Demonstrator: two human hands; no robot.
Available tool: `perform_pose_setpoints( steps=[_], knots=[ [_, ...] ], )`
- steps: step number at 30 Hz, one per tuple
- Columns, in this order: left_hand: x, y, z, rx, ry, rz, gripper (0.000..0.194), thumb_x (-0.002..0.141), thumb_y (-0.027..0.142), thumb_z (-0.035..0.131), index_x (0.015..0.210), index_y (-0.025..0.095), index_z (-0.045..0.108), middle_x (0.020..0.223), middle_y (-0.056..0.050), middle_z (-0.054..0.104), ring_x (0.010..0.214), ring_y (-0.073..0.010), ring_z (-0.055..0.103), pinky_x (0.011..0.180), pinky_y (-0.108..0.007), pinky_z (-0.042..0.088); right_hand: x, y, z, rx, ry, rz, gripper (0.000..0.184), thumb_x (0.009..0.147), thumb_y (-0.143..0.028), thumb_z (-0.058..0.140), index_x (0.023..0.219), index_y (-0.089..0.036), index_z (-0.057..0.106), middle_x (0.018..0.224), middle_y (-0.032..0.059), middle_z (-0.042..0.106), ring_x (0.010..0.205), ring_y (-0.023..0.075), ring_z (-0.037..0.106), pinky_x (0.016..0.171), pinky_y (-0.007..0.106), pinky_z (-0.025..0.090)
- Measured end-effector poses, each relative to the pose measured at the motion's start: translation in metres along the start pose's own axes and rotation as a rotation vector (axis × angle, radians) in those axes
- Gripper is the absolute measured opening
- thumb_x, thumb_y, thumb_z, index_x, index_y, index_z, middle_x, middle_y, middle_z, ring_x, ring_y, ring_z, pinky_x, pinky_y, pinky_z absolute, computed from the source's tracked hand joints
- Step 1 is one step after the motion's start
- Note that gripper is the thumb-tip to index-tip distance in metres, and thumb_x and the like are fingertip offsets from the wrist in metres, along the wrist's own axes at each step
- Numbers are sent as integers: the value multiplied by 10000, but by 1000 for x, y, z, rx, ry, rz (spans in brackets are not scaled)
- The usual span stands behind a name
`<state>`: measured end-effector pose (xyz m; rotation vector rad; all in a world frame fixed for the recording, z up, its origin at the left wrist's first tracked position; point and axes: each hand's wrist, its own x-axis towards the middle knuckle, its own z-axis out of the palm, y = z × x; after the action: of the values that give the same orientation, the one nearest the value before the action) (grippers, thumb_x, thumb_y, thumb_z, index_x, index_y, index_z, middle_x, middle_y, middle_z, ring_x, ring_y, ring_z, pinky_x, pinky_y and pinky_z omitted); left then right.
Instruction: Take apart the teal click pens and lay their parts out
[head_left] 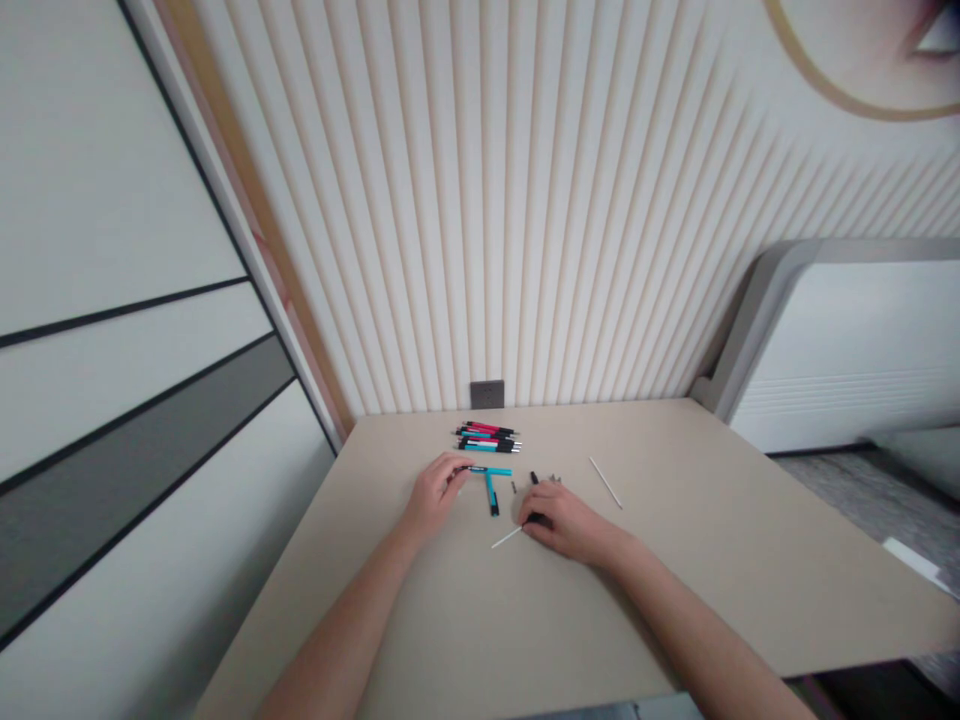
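My left hand (435,492) pinches the black end of a blue pen barrel (499,471) held just over the table. Below it lies a second blue barrel (491,494) with a black clip end. In my right hand (566,522), closed fingers grip a black pen piece (535,519); a thin white pen refill (506,538) sticks out from it toward the lower left. Between the hands is a small dark spring-like part (514,487). Just beyond my right fingers are a short black piece (534,477) and some tiny grey parts (555,478), partly hidden.
Several pens (489,440) in red, blue and black lie in a pile toward the back of the beige table (450,620). Another thin white stick (606,483) lies to the right. Behind stand a ribbed wall (480,200) and a dark socket (487,394).
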<state>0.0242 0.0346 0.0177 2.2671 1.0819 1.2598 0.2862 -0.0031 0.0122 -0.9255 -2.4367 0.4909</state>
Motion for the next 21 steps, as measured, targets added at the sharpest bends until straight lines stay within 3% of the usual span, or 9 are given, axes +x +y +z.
perform_pose_setpoints(
  steps=[4, 9, 21],
  knots=[
    [-1, -2, -1, 10, -14, 24, 195, 953, 290, 480, 1006, 197, 643, 968, -65, 659, 895, -175, 625, 816, -289, 493, 0, -2, 1, 60, 99, 88, 158, 856, -278, 619, 995, -215, 661, 953, 54, 670, 935, 194, 593, 865, 322, 442],
    [-2, -3, 2, 12, -45, 51, 186, 950, 288, 494, 1030, 194, 632, 953, -54, 660, 855, -160, 628, 787, -269, 498, 6, -5, 11, 290, 283, 310, 329, 918, -335, 519, 1209, -195, 582, 960, 60, 671, 771, 155, 597, 687, 270, 476],
    [-4, 8, 6, 18, -21, 38, 192, 918, 348, 552, 1018, 197, 615, 855, -32, 677, 727, -137, 626, 701, -242, 505, 12, -3, 26, 334, 230, 327, 269, 881, -291, 545, 1091, -190, 680, 858, 49, 690, 758, 181, 603, 693, 276, 470]
  ],
)
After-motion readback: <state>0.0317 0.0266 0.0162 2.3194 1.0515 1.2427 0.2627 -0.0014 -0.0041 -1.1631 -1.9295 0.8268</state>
